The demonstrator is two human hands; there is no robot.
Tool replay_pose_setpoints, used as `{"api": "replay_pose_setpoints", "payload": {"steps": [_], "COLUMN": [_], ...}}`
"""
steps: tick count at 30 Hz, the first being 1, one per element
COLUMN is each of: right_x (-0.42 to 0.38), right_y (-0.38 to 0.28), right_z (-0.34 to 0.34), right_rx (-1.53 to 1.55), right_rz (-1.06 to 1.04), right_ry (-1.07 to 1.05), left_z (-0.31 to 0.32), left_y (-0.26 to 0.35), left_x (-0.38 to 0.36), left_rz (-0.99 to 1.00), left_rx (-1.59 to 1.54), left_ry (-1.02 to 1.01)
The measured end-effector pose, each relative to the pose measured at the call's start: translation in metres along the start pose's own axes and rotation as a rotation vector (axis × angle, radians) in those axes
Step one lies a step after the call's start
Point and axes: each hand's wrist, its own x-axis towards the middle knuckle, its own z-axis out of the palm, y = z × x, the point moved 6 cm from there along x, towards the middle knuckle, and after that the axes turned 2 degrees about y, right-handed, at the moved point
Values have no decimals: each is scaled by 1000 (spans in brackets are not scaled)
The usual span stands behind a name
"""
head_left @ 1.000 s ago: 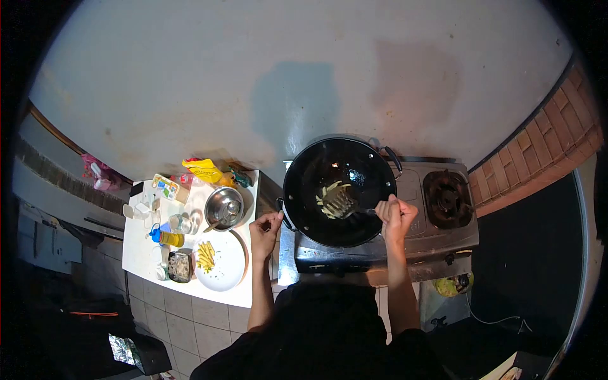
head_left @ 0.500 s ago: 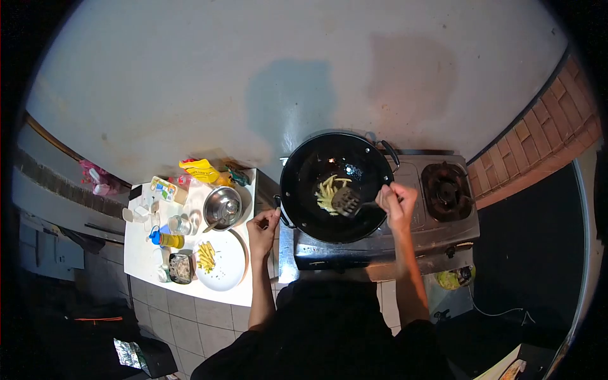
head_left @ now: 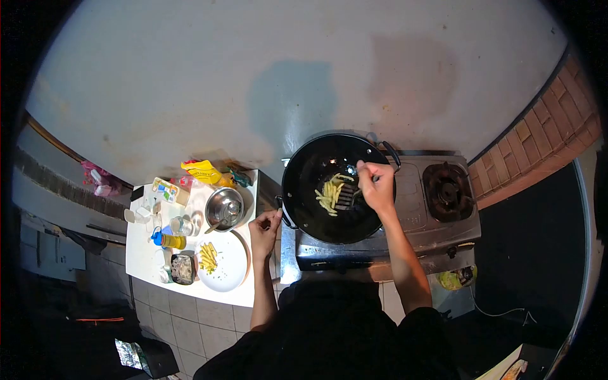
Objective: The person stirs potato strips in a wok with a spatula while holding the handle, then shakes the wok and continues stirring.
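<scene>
A black wok (head_left: 339, 231) sits on the left side of the steel stove, with pale yellow-green strips of food (head_left: 330, 195) in its bottom. My right hand (head_left: 376, 183) is over the wok's right half, closed round the handle of a slotted spatula (head_left: 345, 197). The spatula's dark head lies against the right edge of the strips. At the wok's left side, my left hand (head_left: 264, 232) has its fingers pinched at the black loop handle (head_left: 285, 214). Left of that hand, a white plate (head_left: 231, 269) holds more yellow strips.
On the white table (head_left: 209, 296) stand a steel bowl (head_left: 223, 208), a yellow bottle with blue cap (head_left: 170, 240), glass jars, a container (head_left: 182, 269) and a yellow packet (head_left: 202, 171). A second burner (head_left: 447, 193) is at the stove's right; a wall rises behind.
My right hand has moved left and up over the wok, and the spatula is now more upright, its head beside the strips. The strips are bunched slightly differently. My left hand stays at the handle.
</scene>
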Motion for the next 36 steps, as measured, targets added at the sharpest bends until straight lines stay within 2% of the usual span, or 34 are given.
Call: {"api": "replay_pose_setpoints", "payload": {"steps": [4, 6, 9, 15, 22, 25, 29, 32, 35, 36], "right_x": [6, 6, 0, 2, -13, -18, -20, -26, -32, -33], "right_y": [8, 4, 7, -15, -34, -39, -42, -10, 4, 3], "right_z": [-12, -8, 4, -8, -14, -16, -37, -49, -59, -59], "right_rx": [7, -97, -26, 62, 2, -129, -110, 15, 98, 39], "right_rz": [59, -48, 6, -46, -85, -116, -112, 56, 148, 132], "right_ry": [3, -6, -66, -37, -52, -122, 2, 93, 188, 189], "left_z": [0, 0, 0, 1, 1, 1, 1, 1, 1, 0], "left_y": [1, 0, 0, 4, 2, 4, 3, 2, -2, -3], "left_x": [-1, 0, 0, -2, -1, -2, -2, -1, -1, 0], "left_rz": [-36, -6, -14, -21, -10, -20, -23, -3, -7, -15], "left_rx": [25, 23, 11, 23, 7, 31, 17, 30, -6, -4], "left_ry": [14, 13, 21, 13, 12, 19, 19, 18, 34, 29]}}
